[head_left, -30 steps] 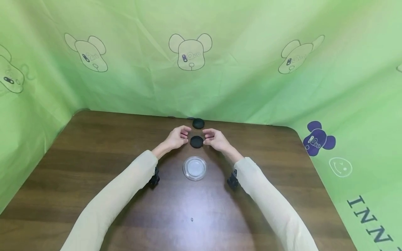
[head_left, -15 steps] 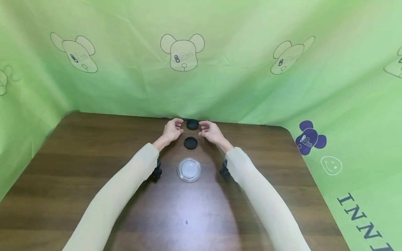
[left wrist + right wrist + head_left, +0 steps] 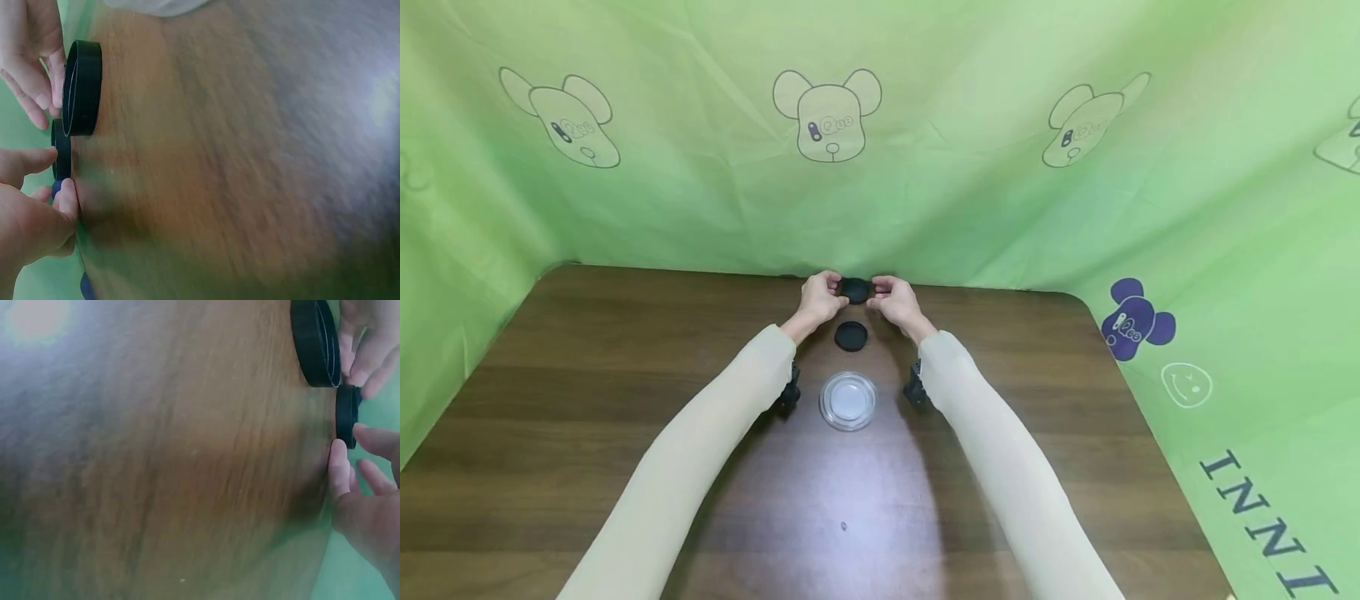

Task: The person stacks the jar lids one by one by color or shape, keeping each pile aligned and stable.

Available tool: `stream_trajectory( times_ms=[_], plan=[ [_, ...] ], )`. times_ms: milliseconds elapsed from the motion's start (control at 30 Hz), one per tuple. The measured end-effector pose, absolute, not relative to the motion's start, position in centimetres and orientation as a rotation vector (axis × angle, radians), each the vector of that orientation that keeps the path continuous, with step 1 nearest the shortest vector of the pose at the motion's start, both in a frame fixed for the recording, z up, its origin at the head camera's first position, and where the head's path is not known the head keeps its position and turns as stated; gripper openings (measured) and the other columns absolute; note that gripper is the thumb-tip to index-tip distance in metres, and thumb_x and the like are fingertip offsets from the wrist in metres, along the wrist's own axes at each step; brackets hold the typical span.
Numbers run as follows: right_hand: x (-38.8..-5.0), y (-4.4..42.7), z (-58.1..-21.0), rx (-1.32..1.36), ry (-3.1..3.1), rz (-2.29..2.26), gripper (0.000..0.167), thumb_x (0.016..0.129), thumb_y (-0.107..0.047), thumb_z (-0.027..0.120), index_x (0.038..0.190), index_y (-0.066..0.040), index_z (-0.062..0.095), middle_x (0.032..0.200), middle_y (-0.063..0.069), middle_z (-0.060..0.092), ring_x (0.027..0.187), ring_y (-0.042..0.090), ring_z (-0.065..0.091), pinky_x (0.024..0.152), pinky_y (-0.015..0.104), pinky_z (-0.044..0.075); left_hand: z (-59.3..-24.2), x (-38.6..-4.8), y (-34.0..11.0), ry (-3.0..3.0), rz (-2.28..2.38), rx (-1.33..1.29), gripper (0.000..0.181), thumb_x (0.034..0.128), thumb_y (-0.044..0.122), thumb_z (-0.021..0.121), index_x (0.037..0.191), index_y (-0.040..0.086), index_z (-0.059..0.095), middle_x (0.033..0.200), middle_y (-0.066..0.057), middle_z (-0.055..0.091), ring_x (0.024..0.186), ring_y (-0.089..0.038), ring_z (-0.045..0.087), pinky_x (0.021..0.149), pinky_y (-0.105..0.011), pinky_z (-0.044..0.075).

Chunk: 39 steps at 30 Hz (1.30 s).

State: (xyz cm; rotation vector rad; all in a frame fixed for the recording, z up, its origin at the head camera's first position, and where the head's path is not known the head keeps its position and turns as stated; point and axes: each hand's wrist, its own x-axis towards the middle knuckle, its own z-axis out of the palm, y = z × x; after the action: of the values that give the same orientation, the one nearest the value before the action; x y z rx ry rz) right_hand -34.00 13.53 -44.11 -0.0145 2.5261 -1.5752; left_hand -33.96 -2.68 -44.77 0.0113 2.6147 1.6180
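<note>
Two shallow black round pieces, like lids, lie one behind the other on the wooden table. My left hand (image 3: 822,296) and right hand (image 3: 897,300) hold the far black lid (image 3: 855,290) from opposite sides, fingers and thumbs at its rim. The left wrist view shows my left fingertips against this far lid (image 3: 63,150). From the right wrist, my right fingertips meet the same lid (image 3: 345,415). Nearer to me lies the second black lid (image 3: 851,337), untouched; its raised rim shows in the left wrist view. A clear round container (image 3: 847,401) stands closest, between my forearms.
The wooden table (image 3: 625,400) ends just behind the far lid, where a green printed curtain (image 3: 827,208) hangs. The curtain also runs along both sides. A tiny mark or speck (image 3: 843,526) shows on the table in front.
Both hands have moved away from me, from beside the nearer black lid to the far one, and drawn in to its rim. The head view has shifted slightly.
</note>
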Motion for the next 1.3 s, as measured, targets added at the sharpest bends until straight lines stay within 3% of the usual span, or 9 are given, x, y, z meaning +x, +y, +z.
stream_trajectory(
  times_ms=[633, 900, 1300],
  plan=[
    [-34.1, 11.4, -44.1, 0.021, 2.547, -1.592, 0.046, 0.087, 0.009, 0.062, 0.132, 0.006, 0.053, 0.126, 0.023, 0.057, 0.112, 0.03, 0.058, 0.092, 0.031, 0.049, -45.1, -33.9, -2.4, 2.716, 1.569, 0.021, 0.042, 0.0846, -0.003, 0.069, 0.126, -0.002, 0.06, 0.118, -0.017, 0.063, 0.107, -0.027, 0.06, 0.093, -0.032, 0.048],
    [-33.8, 11.7, -44.0, 0.09, 2.472, -1.715, 0.043, 0.087, 0.008, 0.063, 0.129, 0.005, 0.057, 0.126, 0.023, 0.058, 0.118, 0.029, 0.054, 0.095, 0.03, 0.047, -45.1, -33.7, -2.7, 2.684, 1.586, 0.049, 0.043, 0.0859, -0.001, 0.069, 0.128, 0.001, 0.06, 0.12, -0.016, 0.062, 0.107, -0.026, 0.06, 0.091, -0.032, 0.049],
    [-33.0, 12.2, -43.0, 0.045, 2.449, -1.755, 0.043, 0.085, 0.009, 0.065, 0.128, 0.005, 0.058, 0.124, 0.022, 0.059, 0.114, 0.03, 0.058, 0.094, 0.029, 0.048, -44.1, -33.0, -3.4, 2.592, 1.692, 0.063, 0.044, 0.0815, 0.003, 0.076, 0.124, 0.003, 0.064, 0.116, -0.014, 0.065, 0.104, -0.024, 0.062, 0.088, -0.03, 0.05]
  ],
)
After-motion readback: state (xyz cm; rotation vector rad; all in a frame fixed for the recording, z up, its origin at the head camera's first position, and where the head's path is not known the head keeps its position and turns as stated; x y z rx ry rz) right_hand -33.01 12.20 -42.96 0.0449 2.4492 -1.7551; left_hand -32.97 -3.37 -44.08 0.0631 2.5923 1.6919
